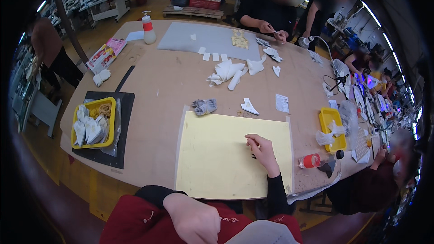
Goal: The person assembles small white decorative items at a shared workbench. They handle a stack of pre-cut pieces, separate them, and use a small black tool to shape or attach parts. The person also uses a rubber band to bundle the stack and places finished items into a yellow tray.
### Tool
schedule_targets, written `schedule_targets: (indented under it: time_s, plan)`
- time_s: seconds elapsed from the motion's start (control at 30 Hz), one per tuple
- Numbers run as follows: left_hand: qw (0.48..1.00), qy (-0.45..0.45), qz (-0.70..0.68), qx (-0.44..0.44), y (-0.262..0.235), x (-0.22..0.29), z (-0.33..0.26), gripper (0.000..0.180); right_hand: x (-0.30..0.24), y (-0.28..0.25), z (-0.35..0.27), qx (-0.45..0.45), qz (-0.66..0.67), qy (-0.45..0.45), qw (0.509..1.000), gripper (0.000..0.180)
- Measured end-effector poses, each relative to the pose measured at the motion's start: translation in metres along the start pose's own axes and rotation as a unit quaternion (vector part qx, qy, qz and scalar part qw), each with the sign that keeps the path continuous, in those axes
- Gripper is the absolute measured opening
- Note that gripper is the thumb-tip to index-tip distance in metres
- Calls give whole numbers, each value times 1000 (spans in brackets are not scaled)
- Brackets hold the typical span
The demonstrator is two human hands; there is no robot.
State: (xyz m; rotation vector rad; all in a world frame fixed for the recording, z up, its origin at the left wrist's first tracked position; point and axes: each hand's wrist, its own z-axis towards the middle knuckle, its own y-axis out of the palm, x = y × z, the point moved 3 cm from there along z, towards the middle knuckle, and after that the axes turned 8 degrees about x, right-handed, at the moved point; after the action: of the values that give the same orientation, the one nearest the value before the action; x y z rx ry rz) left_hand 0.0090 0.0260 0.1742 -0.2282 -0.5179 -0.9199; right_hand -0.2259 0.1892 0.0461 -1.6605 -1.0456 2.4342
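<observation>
1. The yellow sheet (217,153) lies at the near side of the brown table (156,126), under the right hand (264,151).
2. The right hand's fingers are curled; a small dark thing (253,157) shows beside them, and I cannot tell whether it is held.
3. The left hand (193,219) is near the body; its fingers are hidden, so I cannot tell their state.
4. Progress, as I judge it: one grey bundle (204,106) looks gathered and done, while a white pile (226,71) farther off looks unsorted. How much is left cannot be told.
5. Counts: one yellow sheet, one grey bundle, four small white rectangles (215,57) at the far side, and two yellow trays (111,138), one left, one right.
</observation>
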Motion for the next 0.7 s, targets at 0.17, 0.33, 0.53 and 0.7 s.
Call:
schedule_targets:
  time_s: [0.17, 0.33, 0.53, 0.7]
  plan:
    - [998, 0, 54, 43, -40, 5, 24, 21, 5, 19, -2, -48, 7, -6, 999, 17]
    - [710, -295, 410, 490, -160, -60, -42, 44, 2, 14, -2, -42, -28, -24, 998, 18]
    - [469, -345, 675, 453, -224, -108, -125, 62, 7, 22, 6, -53, -38, -59, 996, 19]
    - [494, -346, 642, 474, -226, -105, -126, 57, 5, 25, 11, -53, -34, -23, 998, 22]
